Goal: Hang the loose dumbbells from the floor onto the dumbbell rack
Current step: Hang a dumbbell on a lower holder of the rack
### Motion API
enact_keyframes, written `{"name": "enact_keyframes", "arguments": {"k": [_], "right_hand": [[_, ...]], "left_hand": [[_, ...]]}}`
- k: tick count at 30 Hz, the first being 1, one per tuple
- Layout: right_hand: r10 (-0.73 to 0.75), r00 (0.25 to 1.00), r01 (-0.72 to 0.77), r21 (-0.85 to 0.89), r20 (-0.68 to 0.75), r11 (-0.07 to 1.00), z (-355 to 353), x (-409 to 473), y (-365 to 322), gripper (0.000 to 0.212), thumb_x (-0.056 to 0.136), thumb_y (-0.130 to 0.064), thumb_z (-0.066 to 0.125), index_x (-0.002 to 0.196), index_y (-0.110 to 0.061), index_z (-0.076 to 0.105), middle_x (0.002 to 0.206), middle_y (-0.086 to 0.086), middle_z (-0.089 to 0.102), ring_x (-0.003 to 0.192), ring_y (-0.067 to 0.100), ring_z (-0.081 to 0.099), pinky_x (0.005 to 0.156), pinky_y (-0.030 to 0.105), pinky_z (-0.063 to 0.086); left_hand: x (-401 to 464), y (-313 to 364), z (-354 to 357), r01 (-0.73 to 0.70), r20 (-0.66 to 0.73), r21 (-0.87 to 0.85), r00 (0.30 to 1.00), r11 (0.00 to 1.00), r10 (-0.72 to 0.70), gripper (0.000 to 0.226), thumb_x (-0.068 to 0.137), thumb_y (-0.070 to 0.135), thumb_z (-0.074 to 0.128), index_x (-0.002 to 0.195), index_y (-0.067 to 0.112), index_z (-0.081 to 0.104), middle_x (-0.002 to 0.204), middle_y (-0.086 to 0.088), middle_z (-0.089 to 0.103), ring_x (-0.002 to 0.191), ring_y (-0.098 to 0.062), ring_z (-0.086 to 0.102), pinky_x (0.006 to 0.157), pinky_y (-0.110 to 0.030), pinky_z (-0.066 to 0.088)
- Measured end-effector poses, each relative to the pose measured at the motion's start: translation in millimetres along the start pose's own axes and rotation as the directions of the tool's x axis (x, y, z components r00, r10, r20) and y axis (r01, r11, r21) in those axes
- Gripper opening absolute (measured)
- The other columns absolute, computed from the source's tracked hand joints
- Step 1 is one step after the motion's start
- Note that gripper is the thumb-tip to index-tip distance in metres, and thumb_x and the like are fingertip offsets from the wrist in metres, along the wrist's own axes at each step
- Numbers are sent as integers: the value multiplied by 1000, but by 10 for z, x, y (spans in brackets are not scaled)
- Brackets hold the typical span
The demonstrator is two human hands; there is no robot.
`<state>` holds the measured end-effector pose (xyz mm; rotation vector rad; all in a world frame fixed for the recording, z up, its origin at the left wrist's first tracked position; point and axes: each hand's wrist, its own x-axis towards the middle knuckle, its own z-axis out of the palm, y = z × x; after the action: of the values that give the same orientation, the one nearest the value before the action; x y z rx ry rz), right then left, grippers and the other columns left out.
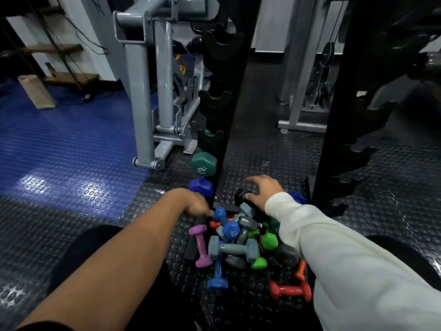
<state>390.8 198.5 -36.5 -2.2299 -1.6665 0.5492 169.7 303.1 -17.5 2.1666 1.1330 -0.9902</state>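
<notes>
Gripping a black dumbbell at the far edge of the pile of dumbbells, your right hand curls over its top, while your left hand reaches a finger to the near-left blue dumbbell and holds nothing. That pile lies on the studded black floor at the foot of the dumbbell rack, whose black post rises just beyond it. Green and purple dumbbells already hang on the post's lowest cradles, left of the pile's far side.

Gym: studded rubber floor, dumbbell rack, weight machine
</notes>
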Motion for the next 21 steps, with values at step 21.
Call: {"name": "enact_keyframes", "arguments": {"k": [21], "right_hand": [[391, 886, -380, -93, 249, 920, 20, -347, 919, 62, 86, -40, 76, 143, -27, 55, 136, 6, 61, 122, 25, 60, 100, 26, 45]], "left_hand": [[658, 976, -43, -250, -95, 69, 962, 966, 256, 57, 108, 48, 46, 156, 17, 46, 161, -5, 43, 143, -28, 46, 116, -42, 37]]}}
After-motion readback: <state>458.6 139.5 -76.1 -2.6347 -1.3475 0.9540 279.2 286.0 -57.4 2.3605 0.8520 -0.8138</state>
